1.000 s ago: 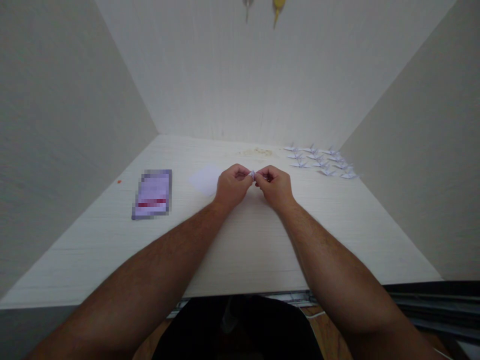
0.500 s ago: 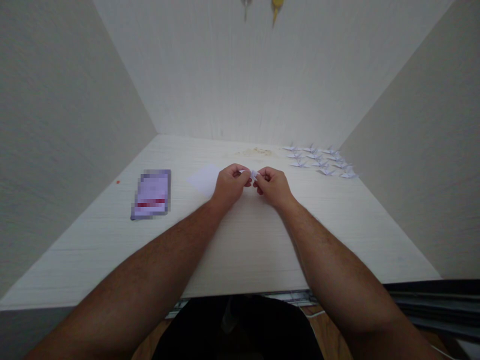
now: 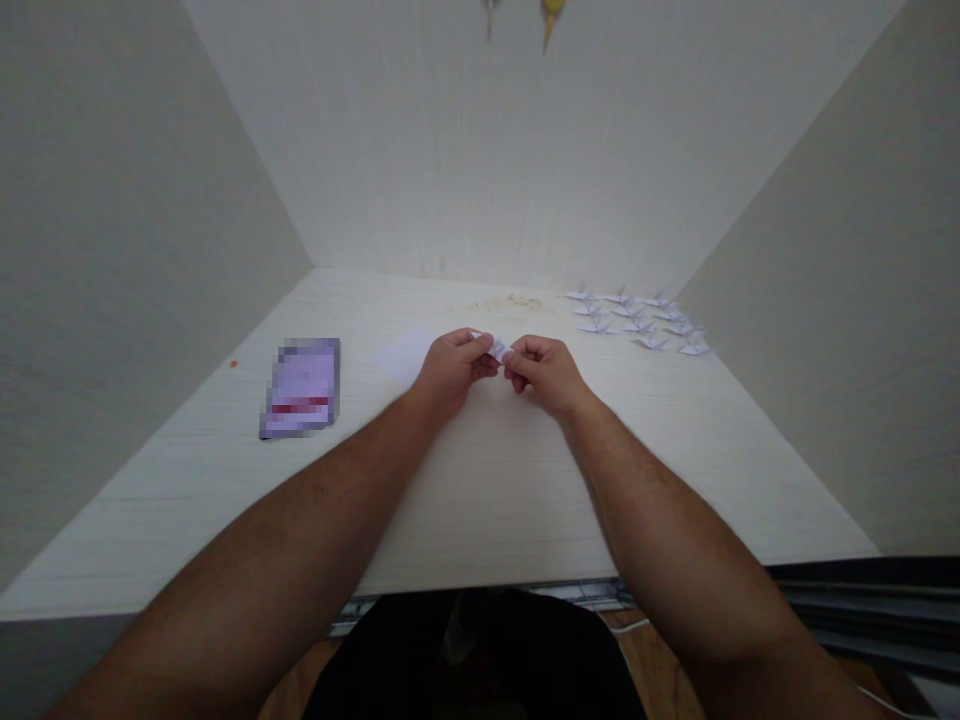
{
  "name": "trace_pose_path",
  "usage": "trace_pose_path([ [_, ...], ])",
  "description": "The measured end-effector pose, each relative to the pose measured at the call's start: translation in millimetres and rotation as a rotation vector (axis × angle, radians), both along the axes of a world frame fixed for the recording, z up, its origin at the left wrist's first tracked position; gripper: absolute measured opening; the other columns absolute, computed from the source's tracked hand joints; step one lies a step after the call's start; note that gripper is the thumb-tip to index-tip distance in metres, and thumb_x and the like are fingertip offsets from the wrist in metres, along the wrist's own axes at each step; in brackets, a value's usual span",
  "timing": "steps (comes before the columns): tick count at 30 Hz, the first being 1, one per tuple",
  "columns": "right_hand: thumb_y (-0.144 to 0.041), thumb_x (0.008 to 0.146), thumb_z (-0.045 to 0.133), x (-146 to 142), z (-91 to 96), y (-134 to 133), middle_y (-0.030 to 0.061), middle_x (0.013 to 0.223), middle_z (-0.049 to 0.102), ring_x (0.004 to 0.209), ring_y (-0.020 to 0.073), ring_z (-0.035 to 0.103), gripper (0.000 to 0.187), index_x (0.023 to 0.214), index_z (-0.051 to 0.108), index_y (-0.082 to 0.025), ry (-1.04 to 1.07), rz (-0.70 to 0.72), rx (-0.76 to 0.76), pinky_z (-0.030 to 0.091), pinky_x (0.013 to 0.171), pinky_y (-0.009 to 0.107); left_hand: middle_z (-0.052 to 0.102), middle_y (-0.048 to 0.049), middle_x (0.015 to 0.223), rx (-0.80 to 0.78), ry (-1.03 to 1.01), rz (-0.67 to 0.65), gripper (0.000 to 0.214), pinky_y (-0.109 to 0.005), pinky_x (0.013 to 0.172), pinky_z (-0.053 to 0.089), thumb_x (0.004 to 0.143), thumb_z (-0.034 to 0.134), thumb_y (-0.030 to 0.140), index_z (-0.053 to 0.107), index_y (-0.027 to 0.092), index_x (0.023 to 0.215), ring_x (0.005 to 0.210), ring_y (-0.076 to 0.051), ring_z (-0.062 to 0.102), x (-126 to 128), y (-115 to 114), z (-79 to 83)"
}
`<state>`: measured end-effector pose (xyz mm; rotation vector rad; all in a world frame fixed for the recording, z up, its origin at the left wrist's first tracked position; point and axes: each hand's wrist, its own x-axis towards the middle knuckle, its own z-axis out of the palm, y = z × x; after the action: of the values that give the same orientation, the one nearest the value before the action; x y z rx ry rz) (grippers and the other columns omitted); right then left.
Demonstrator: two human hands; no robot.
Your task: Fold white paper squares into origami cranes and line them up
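Between my two hands is a small piece of folded white paper (image 3: pixel 498 348), held just above the table. My left hand (image 3: pixel 456 368) pinches its left side with thumb and fingers. On its right side, my right hand (image 3: pixel 546 368) grips the lower corner, fingers curled in. The fingers cover part of the paper, so its full shape is hidden. Behind my left hand lies a flat white sheet of paper (image 3: pixel 401 355), partly covered by that hand. Several folded white paper cranes (image 3: pixel 636 326) stand in rows at the back right.
A blurred purple item (image 3: pixel 304 385) with a red band lies on the left of the white table (image 3: pixel 495 500). A small orange speck (image 3: pixel 234 364) is near the left wall. Brownish marks (image 3: pixel 517 302) show at the back. A yellow object (image 3: pixel 552 20) hangs on the back wall.
My left hand has shifted slightly left and its thumb has moved off the middle of the folded paper. More of the paper's surface now shows between the hands, tilted down to the right.
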<state>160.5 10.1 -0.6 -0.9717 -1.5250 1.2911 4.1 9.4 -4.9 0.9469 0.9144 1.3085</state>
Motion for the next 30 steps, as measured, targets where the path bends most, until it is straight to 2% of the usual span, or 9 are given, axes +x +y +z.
trace_pose_path([
  [4,-0.047,0.070,0.081,3.6,-0.7,0.7,-0.0037,0.060,0.063,0.047,0.0072,0.053,0.035,0.069,0.061,-0.018,0.119,0.131,-0.049,0.040,0.048,0.021,0.063,-0.0011,0.066,-0.047,-0.085,-0.131,0.013,-0.024,0.061,0.050,0.069,0.073,0.022,0.062,0.016,0.071,0.058,-0.010,0.059,-4.6,0.3,1.4],
  [8,-0.045,0.070,0.083,6.3,-2.2,1.7,-0.0028,0.063,0.066,0.049,0.0076,0.055,0.034,0.071,0.062,-0.018,0.166,0.208,-0.094,0.041,0.050,0.021,0.063,-0.0022,0.065,-0.072,-0.136,-0.213,0.010,-0.025,0.061,0.051,0.072,0.070,0.023,0.064,0.016,0.070,0.058,-0.012,0.060,-7.1,0.0,2.0],
  [15,-0.046,0.066,0.086,7.7,-5.9,3.9,-0.0025,0.065,0.067,0.051,0.0079,0.055,0.036,0.071,0.064,-0.018,0.138,0.182,-0.110,0.042,0.052,0.022,0.066,-0.0054,0.069,-0.210,-0.191,-0.176,0.018,-0.027,0.059,0.051,0.083,0.066,0.028,0.064,0.016,0.069,0.060,-0.014,0.061,-9.4,-1.3,6.2],
  [21,-0.049,0.070,0.082,7.6,-5.5,3.2,-0.0029,0.061,0.064,0.054,0.0093,0.056,0.033,0.076,0.070,-0.019,0.089,0.192,-0.072,0.045,0.056,0.024,0.066,-0.0061,0.070,-0.169,-0.198,-0.194,0.022,-0.032,0.066,0.055,0.085,0.064,0.032,0.062,0.017,0.069,0.064,-0.016,0.062,-10.5,-0.7,8.2],
  [26,-0.042,0.062,0.084,4.1,-2.1,1.2,-0.0024,0.061,0.064,0.054,0.0094,0.055,0.030,0.071,0.069,-0.018,-0.034,0.079,-0.043,0.046,0.054,0.024,0.061,-0.0029,0.063,-0.179,-0.143,-0.126,0.021,-0.025,0.051,0.046,0.081,0.068,0.030,0.060,0.017,0.067,0.055,-0.012,0.056,-6.5,0.4,6.7],
  [30,-0.040,0.065,0.079,2.2,-1.5,2.1,-0.0040,0.063,0.063,0.054,0.0090,0.053,0.026,0.076,0.067,-0.020,0.002,-0.018,-0.003,0.046,0.051,0.023,0.054,0.0008,0.053,-0.038,0.041,-0.014,0.025,-0.023,0.041,0.034,0.075,0.074,0.031,0.058,0.017,0.062,0.043,-0.009,0.045,-3.5,3.2,0.7],
])
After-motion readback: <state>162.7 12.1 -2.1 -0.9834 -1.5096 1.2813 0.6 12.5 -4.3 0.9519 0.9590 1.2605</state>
